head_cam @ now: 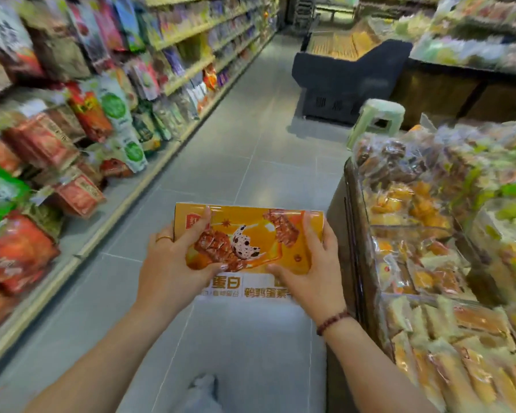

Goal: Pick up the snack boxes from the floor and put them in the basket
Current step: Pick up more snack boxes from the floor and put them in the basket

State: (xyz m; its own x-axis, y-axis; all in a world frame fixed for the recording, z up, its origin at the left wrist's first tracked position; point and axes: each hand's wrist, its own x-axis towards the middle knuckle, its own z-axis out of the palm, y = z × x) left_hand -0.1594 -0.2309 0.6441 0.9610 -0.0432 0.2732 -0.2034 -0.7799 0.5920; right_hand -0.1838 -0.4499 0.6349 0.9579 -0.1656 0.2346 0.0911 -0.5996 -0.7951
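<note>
An orange snack box (251, 234), printed with meat pieces and a speckled egg, is held flat in the air above the grey floor, in the middle of the view. My left hand (173, 263) grips its left end, thumb on top and fingers curled round the edge. At the right end, my right hand (313, 269) holds it the same way. A white strip with printed characters shows at the box's near edge. No basket is in view.
Shelves of bagged snacks (72, 129) line the left side of the aisle. A display bin of wrapped breads and cakes (429, 248) stands close on the right. Further along stand a pale green stool (379, 114) and a dark display case (346, 79).
</note>
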